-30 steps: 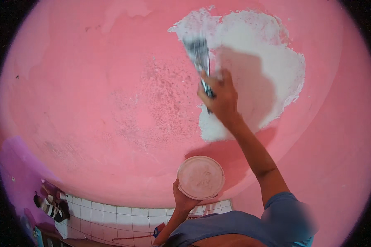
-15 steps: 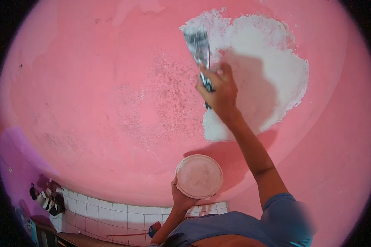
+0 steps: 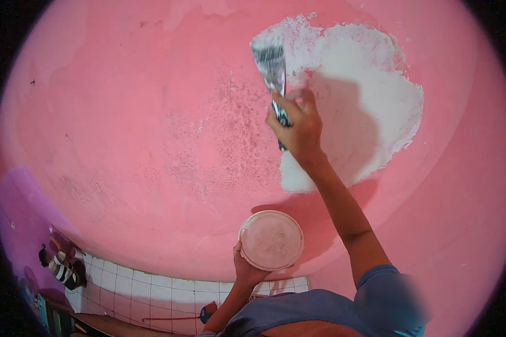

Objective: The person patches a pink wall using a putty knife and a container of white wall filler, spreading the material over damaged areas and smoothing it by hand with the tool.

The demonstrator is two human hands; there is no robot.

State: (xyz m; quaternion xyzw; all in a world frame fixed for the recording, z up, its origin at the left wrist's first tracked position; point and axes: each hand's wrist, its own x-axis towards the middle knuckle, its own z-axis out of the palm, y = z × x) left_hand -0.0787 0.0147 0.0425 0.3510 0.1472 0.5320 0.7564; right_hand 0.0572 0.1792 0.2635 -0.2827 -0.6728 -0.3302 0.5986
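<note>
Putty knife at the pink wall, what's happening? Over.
Right hand grips putty knife, blade at upper-left edge of white patch. Left hand holds round lid. Shadow across patch; nothing solid seen blocking the blade.

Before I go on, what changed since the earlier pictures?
The scraper in the right hand has moved left along the wall, its blade now at the upper left edge of the white patch. Nothing was picked up or let go; the left hand still holds the round dish.
</note>
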